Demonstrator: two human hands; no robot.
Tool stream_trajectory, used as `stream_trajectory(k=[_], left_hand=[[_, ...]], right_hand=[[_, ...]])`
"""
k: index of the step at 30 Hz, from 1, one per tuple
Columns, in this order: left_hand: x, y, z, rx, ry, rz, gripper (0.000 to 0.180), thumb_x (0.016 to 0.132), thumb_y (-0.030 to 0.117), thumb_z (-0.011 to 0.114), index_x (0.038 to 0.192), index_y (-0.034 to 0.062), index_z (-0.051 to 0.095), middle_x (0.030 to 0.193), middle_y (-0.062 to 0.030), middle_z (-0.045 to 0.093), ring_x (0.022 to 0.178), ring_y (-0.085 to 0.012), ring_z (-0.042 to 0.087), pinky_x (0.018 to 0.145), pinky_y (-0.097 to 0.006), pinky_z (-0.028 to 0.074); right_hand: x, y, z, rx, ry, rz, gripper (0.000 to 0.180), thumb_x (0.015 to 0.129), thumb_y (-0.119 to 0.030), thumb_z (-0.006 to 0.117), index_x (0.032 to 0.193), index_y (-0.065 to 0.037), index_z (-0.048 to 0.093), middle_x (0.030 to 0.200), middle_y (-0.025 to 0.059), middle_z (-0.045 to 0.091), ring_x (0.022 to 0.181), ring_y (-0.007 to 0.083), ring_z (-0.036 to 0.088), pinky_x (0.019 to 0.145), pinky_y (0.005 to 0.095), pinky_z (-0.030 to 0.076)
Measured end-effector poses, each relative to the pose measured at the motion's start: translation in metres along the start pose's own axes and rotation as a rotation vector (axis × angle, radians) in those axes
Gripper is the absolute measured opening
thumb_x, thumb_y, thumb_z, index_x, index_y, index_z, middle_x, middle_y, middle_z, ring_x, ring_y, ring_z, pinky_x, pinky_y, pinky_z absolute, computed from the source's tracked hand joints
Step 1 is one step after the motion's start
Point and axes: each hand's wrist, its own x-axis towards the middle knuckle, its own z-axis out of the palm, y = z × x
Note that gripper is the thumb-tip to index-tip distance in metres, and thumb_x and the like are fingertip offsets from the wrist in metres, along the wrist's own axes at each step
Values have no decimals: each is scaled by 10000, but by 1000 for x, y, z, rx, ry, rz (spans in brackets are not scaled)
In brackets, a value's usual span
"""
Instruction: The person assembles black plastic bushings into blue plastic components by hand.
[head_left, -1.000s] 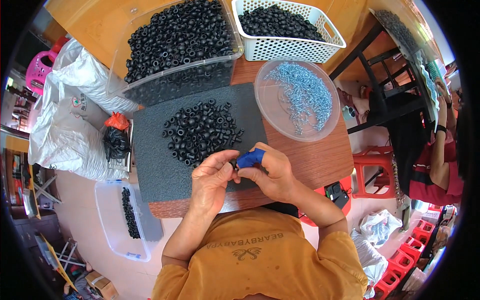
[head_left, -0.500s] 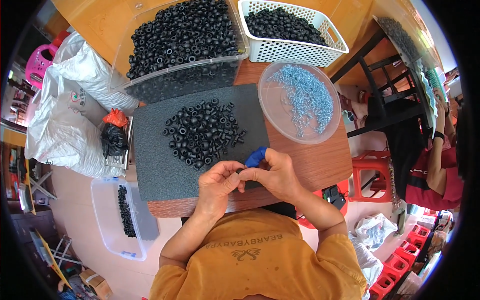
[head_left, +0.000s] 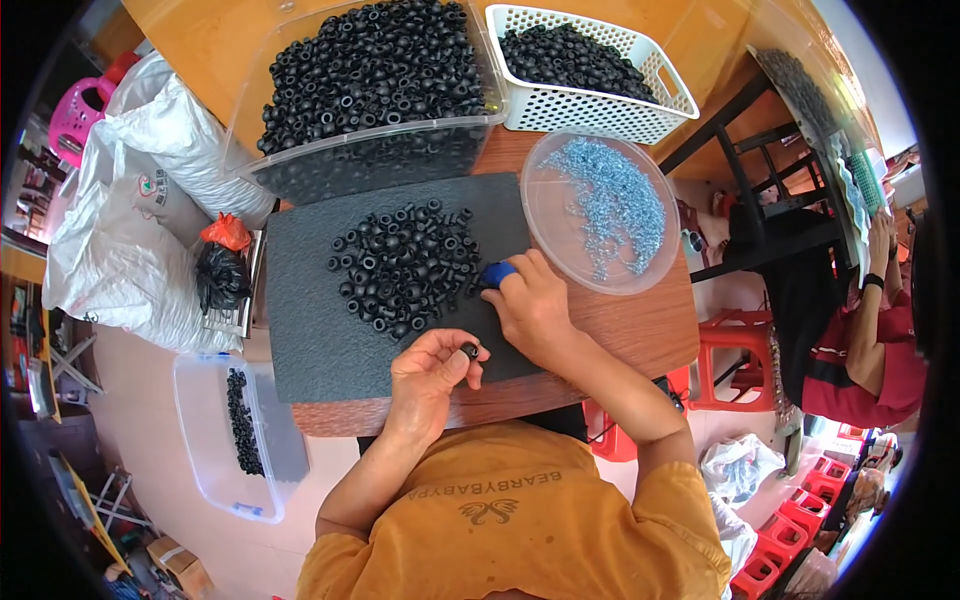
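My left hand point(head_left: 428, 385) pinches a small black rubber part point(head_left: 469, 350) between thumb and fingers, just over the near edge of the dark mat point(head_left: 320, 350). To its upper right, my right hand point(head_left: 532, 308) reaches to the right edge of a pile of black rubber parts point(head_left: 400, 260) on the mat. Blue tape point(head_left: 497, 273) wraps one of its fingers. The right fingertips are drawn together against the pile; what they hold, if anything, is hidden. A clear round lid point(head_left: 560, 245) with small pale-blue shiny pieces point(head_left: 615, 205) lies right of the mat.
At the back of the table stand a large clear bin point(head_left: 370, 133) and a white perforated basket point(head_left: 590, 118), both full of black parts. White sacks point(head_left: 130, 270) and a clear tub point(head_left: 215, 450) are on the left. A co-worker's arm point(head_left: 870, 330) and red stools point(head_left: 735, 370) are at right.
My right hand has left my left hand and moved up to the pile's right edge. My left hand stays near its place, now showing the black part in its pinch.
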Motion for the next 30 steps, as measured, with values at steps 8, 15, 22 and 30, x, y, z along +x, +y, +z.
stream_trajectory(k=[8,15,22,30], left_hand=[[1,1,-4,-53,-8,-11,142,882,42,598,1002,-33,586,915,-142,645,708,-154,599,641,-279,498],[3,0,5,-128,32,3,163,922,80,551,1054,-16,547,934,-102,629,742,-162,593,666,-284,488],[3,-4,9,-159,84,3,182,921,112,563,1064,2,540,954,-58,607,832,-136,579,742,-276,468],[1,-7,12,-86,103,51,173,906,61,570,1064,-5,549,962,-56,608,832,-129,577,743,-266,471]], right_hand=[[-5,0,-2,-19,-113,-73,204,655,42,682,814,22,555,808,161,542,731,334,513,561,416,437],[-9,-53,-26,309,-11,94,301,692,46,678,983,-14,632,846,112,579,709,266,532,567,346,437],[-14,-62,-18,146,49,-35,258,669,53,695,912,8,624,873,119,591,701,267,533,563,337,437],[-16,-59,-23,229,72,-5,256,653,86,682,886,10,607,858,130,591,699,283,540,564,346,440]])
